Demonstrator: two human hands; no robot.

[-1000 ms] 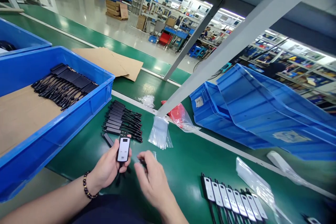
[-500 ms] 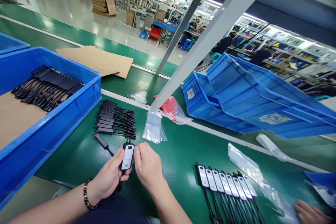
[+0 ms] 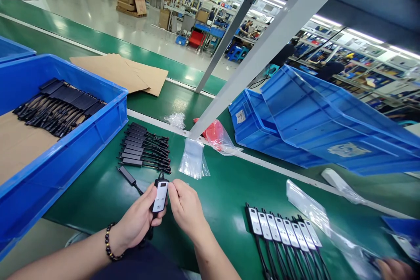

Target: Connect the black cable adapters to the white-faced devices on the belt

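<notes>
Marks are showing on the held device point(image 3: 160, 195) and on a blue bin's point(image 3: 245, 133) label point(image 3: 240, 117), all unreadably blurred.

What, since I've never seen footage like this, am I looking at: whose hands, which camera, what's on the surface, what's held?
There is no machine: these are a person's bare hands, seen by one camera worn on the head, looking forward and down. The left hand holds a pale-faced device; the right hand has its fingertips at the upper edge, though whether they pinch anything is hidden. On the green work surface lie dark cabled pieces, clear bags and, rightward, a row of similar pale-faced units. A blue bin at left holds more dark pieces. Another person's hand shows, blurred, at lower right.
</notes>
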